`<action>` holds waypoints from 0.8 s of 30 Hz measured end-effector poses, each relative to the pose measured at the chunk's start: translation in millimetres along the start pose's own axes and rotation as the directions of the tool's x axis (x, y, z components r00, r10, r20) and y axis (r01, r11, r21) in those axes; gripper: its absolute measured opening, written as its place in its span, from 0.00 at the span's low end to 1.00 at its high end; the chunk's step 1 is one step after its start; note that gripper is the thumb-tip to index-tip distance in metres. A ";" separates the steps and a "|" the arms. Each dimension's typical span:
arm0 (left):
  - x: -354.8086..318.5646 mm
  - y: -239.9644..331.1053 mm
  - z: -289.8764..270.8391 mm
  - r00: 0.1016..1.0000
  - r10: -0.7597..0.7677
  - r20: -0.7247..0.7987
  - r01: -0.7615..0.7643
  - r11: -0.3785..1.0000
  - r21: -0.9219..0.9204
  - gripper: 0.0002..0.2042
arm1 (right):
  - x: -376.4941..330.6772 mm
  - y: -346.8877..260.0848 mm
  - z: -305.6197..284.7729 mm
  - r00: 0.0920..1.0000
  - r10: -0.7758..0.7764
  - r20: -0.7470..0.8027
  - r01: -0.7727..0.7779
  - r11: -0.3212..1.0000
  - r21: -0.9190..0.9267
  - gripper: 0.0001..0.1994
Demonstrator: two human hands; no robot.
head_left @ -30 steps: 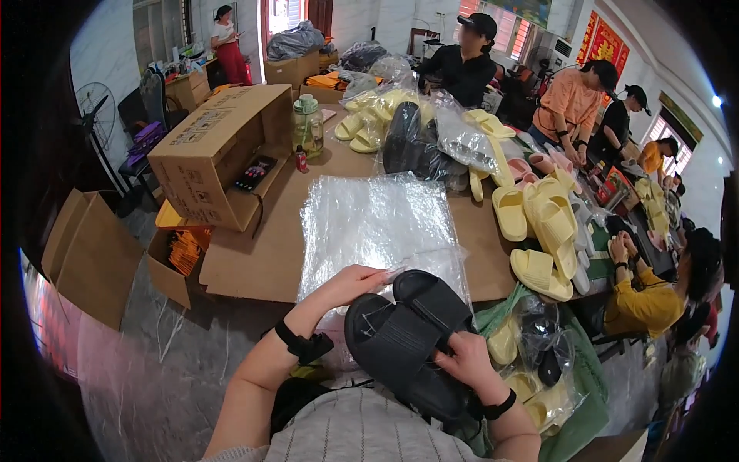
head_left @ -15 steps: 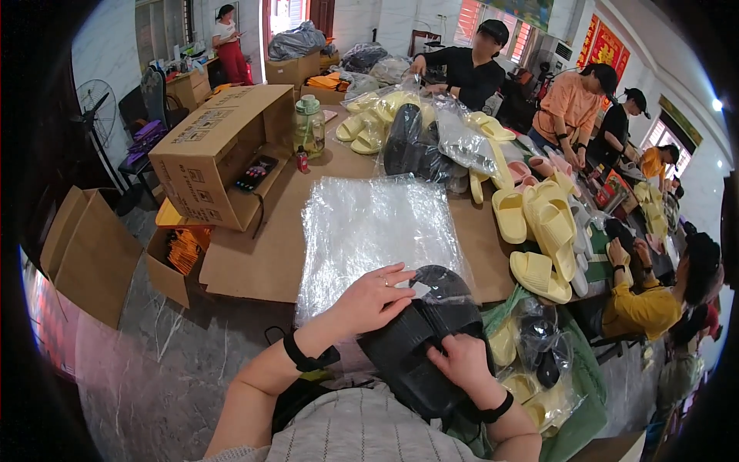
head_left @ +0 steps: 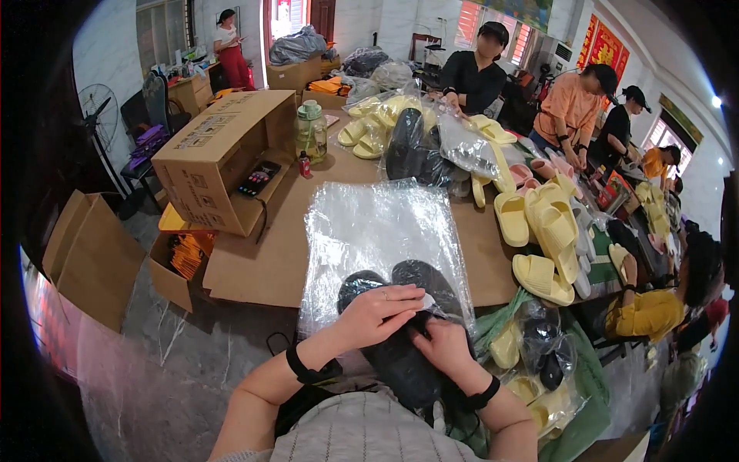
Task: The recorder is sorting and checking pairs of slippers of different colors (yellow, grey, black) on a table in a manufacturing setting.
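A pair of black slippers [head_left: 419, 279] lies in front of me, partly over the near edge of a pile of clear plastic bags [head_left: 377, 223]. Shiny clear plastic shows around their upper ends. Across the slippers reaches my left hand [head_left: 377, 316], its fingers long and close together, gripping at the plastic beside a small white piece. My right hand [head_left: 446, 346] is closed on the slippers just beside it, fingers curled and partly hidden. Both hands nearly meet at the fingertips.
An open cardboard box [head_left: 223, 162] holding a phone [head_left: 259, 178] stands at the left. A bottle [head_left: 311, 131] is behind it. Yellow slippers [head_left: 541, 279] and bagged black slippers [head_left: 416, 146] lie right and far. A green sack [head_left: 573, 377] sits at lower right. Several people work along the tables.
The black slippers have shifted; two rounded ends now show side by side instead of one. My right hand has moved up and left, closer to my left hand.
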State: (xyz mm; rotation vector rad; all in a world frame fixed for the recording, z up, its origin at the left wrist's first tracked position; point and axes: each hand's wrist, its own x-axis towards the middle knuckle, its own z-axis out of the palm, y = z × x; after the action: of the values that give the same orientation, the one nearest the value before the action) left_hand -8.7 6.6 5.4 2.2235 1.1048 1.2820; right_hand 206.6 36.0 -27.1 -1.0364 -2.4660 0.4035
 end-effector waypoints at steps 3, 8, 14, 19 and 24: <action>-1.4 5.6 1.4 0.997 0.072 0.021 -0.073 0.996 0.046 0.13 | 11.0 10.9 8.7 0.976 -0.027 -0.216 0.027 1.000 -0.001 0.11; 2.9 23.1 9.7 0.986 0.165 0.019 -0.166 0.984 0.063 0.13 | 12.1 44.4 62.5 0.973 -0.151 -0.177 0.113 0.971 -0.211 0.09; -14.1 40.1 30.7 0.982 0.176 0.068 -0.175 0.984 -0.020 0.12 | 73.7 0.7 23.7 0.955 0.217 -0.202 -0.235 0.969 -0.073 0.16; -14.0 52.1 28.4 0.976 0.207 0.068 -0.210 0.977 0.045 0.13 | 125.7 6.1 30.1 0.916 0.246 -0.318 -0.273 0.961 -0.041 0.19; -11.4 23.8 8.7 0.964 0.192 0.183 -0.214 0.971 0.110 0.17 | 139.3 19.8 48.8 0.915 0.381 -0.131 -0.377 0.925 0.050 0.20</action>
State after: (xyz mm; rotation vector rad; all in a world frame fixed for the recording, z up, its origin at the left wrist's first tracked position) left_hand 6.1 -16.6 9.0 2.5461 0.9393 1.0957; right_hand 107.2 146.2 -39.1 -1.4862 -2.1282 0.4602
